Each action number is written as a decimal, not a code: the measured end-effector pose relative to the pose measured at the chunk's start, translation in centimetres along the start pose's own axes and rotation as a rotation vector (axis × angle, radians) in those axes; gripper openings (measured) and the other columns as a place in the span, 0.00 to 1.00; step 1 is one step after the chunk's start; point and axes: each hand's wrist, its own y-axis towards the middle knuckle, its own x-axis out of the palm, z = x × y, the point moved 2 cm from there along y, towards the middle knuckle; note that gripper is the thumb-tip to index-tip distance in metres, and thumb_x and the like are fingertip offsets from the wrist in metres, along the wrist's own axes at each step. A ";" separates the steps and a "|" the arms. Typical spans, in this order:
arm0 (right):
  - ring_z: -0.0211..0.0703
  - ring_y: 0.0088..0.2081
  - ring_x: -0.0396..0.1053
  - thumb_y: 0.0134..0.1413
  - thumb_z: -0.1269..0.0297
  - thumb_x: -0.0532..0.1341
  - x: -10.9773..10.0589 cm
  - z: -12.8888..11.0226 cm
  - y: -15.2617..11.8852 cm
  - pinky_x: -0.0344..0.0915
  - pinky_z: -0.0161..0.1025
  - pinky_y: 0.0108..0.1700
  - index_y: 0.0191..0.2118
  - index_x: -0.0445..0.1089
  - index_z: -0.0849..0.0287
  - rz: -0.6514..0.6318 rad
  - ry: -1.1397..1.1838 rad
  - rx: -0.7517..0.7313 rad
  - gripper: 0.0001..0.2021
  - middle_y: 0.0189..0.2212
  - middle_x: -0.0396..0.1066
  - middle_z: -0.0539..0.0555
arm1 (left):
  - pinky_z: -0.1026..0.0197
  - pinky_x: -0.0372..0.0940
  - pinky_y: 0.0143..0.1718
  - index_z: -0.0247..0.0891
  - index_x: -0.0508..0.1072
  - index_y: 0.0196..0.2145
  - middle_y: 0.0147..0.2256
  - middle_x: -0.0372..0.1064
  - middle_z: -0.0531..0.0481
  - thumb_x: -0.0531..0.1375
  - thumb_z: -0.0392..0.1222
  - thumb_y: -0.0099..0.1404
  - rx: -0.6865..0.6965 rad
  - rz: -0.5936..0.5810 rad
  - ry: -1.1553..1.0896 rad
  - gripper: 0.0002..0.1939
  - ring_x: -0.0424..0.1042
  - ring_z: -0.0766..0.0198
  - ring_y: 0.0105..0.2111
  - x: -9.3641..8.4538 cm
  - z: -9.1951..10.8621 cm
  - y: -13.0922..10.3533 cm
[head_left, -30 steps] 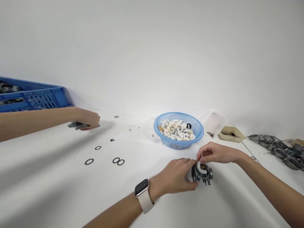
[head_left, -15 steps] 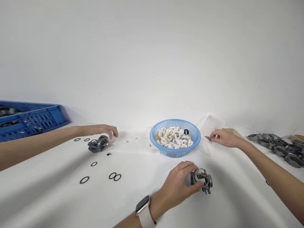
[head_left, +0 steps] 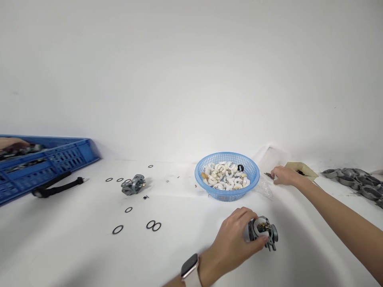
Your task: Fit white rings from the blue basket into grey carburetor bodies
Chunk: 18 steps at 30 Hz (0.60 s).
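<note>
My left hand (head_left: 235,239), with a watch at its wrist, grips a grey metal carburetor (head_left: 271,235) just above or on the white table; I cannot tell which. A white float and brass parts show on the carburetor's upper side. Farther back, my right hand (head_left: 281,175) has its fingers pinched together at a small bunch of thin metal pins (head_left: 268,174). What lies between those fingertips is hidden. Just left of that hand stands a blue basket (head_left: 227,196) of white C-shaped floats (head_left: 220,169).
A second carburetor (head_left: 133,185) and several black rubber rings (head_left: 117,229) lie left. Behind them are a blue crate (head_left: 74,155), with part of a person (head_left: 12,142) over it, and a black tool (head_left: 58,188). Right are a paper tray (head_left: 308,171) and grey metal bowls (head_left: 353,179).
The other person's arm has drawn back left from the second carburetor to the crate. My right hand's fingers have closed in at the pins. The view has shifted a little left.
</note>
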 end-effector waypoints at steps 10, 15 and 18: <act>0.56 0.44 0.73 0.58 0.68 0.58 1.4 0.7 -1.7 0.62 0.43 0.37 0.43 0.75 0.57 0.069 -0.155 -0.161 0.10 0.44 0.74 0.60 | 0.56 0.67 0.45 0.42 0.73 0.43 0.45 0.73 0.50 0.69 0.48 0.61 -0.013 -0.016 0.000 0.16 0.72 0.55 0.44 0.0 0.3 -0.1; 0.54 0.40 0.74 0.62 0.66 0.54 1.9 0.4 -1.8 0.58 0.41 0.33 0.41 0.75 0.59 0.113 -0.201 -0.170 0.12 0.41 0.73 0.60 | 0.56 0.68 0.44 0.42 0.73 0.42 0.44 0.73 0.50 0.69 0.47 0.61 -0.019 -0.020 0.005 0.15 0.72 0.55 0.43 -0.1 0.4 0.0; 0.52 0.37 0.73 0.64 0.64 0.52 2.2 0.1 -1.5 0.56 0.40 0.31 0.38 0.76 0.59 0.135 -0.234 -0.168 0.14 0.40 0.72 0.60 | 0.56 0.67 0.45 0.42 0.73 0.42 0.43 0.74 0.50 0.70 0.46 0.60 -0.009 -0.012 0.004 0.15 0.72 0.55 0.43 -0.1 0.5 0.1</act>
